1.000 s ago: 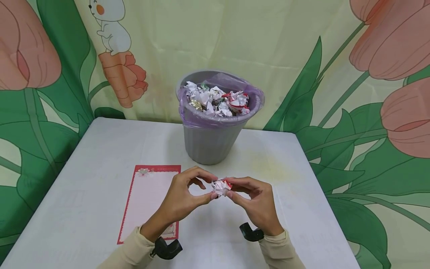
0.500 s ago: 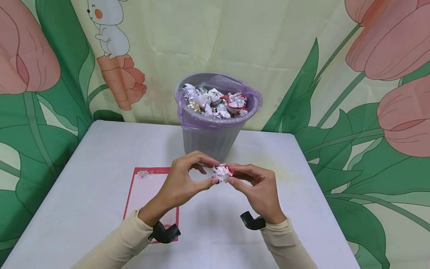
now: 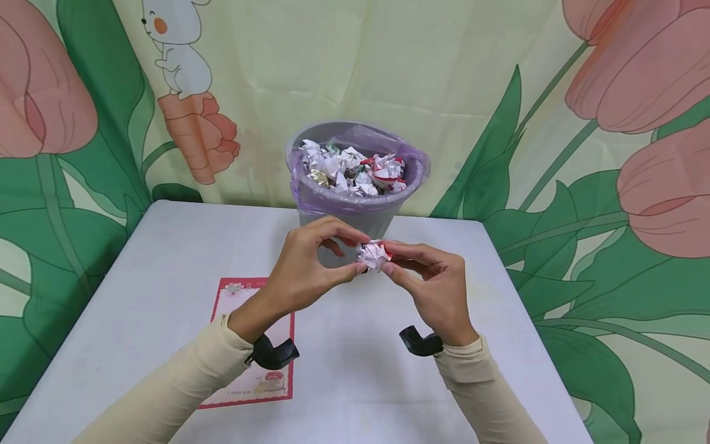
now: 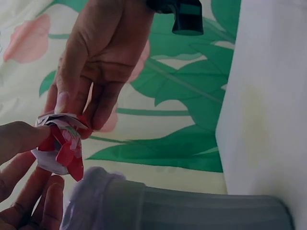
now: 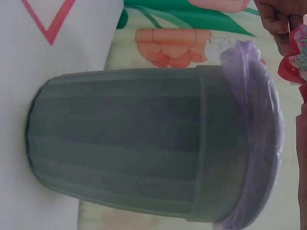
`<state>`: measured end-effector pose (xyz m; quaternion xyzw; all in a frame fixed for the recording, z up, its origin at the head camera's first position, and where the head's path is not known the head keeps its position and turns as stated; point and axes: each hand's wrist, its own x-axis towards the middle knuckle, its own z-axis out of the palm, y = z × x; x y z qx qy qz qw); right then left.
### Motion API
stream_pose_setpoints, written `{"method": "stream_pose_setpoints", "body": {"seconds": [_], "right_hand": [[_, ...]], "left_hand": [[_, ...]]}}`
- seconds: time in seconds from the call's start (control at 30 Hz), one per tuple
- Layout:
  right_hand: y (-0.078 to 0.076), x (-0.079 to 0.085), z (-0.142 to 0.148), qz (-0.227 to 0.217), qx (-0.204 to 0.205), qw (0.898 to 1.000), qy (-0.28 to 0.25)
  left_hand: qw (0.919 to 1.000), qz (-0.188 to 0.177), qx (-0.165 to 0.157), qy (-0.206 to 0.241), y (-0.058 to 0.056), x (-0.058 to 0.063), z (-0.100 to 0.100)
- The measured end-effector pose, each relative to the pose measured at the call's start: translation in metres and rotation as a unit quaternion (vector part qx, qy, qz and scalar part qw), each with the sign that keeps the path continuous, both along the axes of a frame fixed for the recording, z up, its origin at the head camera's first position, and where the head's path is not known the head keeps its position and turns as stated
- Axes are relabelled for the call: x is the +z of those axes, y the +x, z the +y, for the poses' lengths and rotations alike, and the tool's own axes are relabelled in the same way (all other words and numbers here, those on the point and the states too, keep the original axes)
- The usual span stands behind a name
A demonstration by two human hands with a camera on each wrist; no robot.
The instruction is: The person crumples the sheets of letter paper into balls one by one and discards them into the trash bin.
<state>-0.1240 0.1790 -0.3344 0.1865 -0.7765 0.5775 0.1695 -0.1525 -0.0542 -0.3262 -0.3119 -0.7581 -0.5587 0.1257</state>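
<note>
Toward the surface's (image 3: pixel 138 296) left edge lies a red-bordered sheet (image 3: pixel 257 382). Beyond, your left hand (image 3: pixel 302 268) and right hand (image 3: pixel 440 287) pinch a crumpled paper ball (image 3: pixel 373 256) above the surface, in front of the bin (image 5: pixel 129 143) near the far edge.

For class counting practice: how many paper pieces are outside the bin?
2: a crumpled ball between left fingers and right fingers; a sheet on the table, partly behind the left forearm. More may lie beneath.
</note>
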Motion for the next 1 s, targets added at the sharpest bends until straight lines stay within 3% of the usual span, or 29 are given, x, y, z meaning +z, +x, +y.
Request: {"method": "stream_pose_setpoints", "body": {"seconds": [0.37, 0.7, 0.87, 1.0], "right_hand": [[-0.028, 0.033, -0.003, -0.018, -0.010, 1.000, -0.020], [-0.062, 0.056, -0.007, -0.023, -0.019, 0.999, -0.029], [-0.081, 0.061, -0.013, -0.019, -0.011, 0.999, -0.038], [-0.091, 0.059, -0.016, -0.020, -0.017, 0.999, -0.026]], "left_hand": [[1.0000, 0.000, -0.007, -0.003, -0.031, 0.034, -0.001], [0.9994, -0.014, 0.008, -0.030, -0.064, 0.063, -0.003], [0.9989, -0.018, 0.018, -0.038, -0.081, 0.070, -0.004], [0.9978, -0.022, 0.033, -0.054, -0.090, 0.067, -0.005]]}}
